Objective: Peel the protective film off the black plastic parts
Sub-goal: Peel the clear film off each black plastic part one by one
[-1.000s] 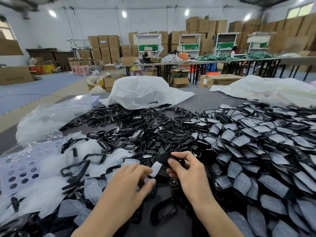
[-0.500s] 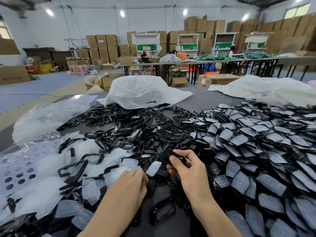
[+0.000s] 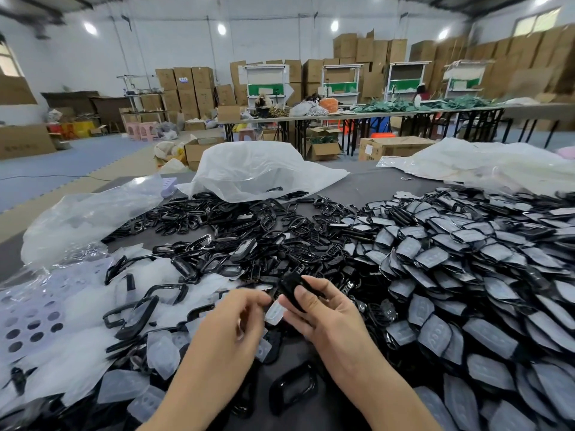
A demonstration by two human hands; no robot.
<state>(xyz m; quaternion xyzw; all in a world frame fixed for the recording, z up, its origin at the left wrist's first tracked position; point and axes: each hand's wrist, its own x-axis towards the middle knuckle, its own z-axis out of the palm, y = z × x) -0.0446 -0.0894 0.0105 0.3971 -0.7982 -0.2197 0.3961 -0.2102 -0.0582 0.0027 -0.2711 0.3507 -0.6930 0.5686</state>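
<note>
- Head view: by the middle of the near edge of the grey table (image 3: 367, 185), the right hand (image 3: 326, 318) curls its thumb and fingers round a small black plastic part (image 3: 291, 289), raised above the heap.
- The left hand (image 3: 230, 331) pinches a translucent protective film (image 3: 274, 312) with its fingertips. The film hangs just beside the part, and blur hides whether the two touch.
- To finish cleanly, I would grip the part firmly and draw the film steadily leftward. It can then drop on the pale peeled films (image 3: 77, 353) near the left edge.
</note>
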